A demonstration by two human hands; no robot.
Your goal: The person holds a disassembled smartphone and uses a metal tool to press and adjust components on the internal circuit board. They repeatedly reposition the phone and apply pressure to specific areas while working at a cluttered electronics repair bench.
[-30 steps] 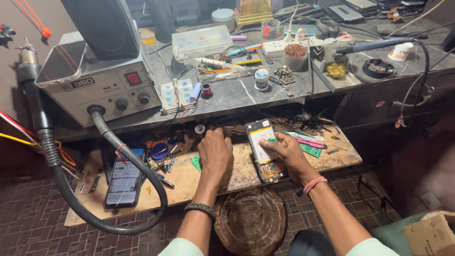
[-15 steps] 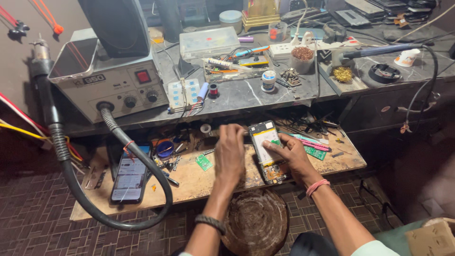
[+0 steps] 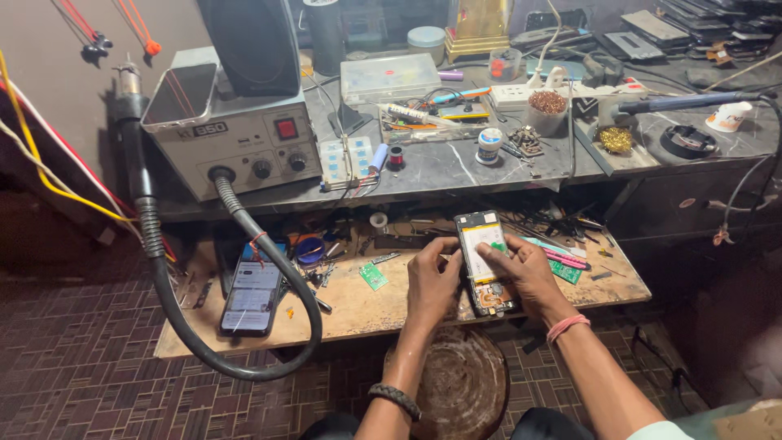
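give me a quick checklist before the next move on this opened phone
1. Opened phone lies flat on the wooden board: ok.
2. Left hand steadies the phone's left edge: ok.
3. Right hand has its fingers on the phone's inside: ok.
4. Whether the fingers pinch a small part: cannot tell.
5. Green circuit board lies apart from the hands: ok.
6. Black hose drapes over the second phone: not ok.

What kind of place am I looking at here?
Likely a phone repair bench: both hands work on an opened phone with exposed yellow battery, beside a grey hot-air rework station with black hose and a small green circuit board.
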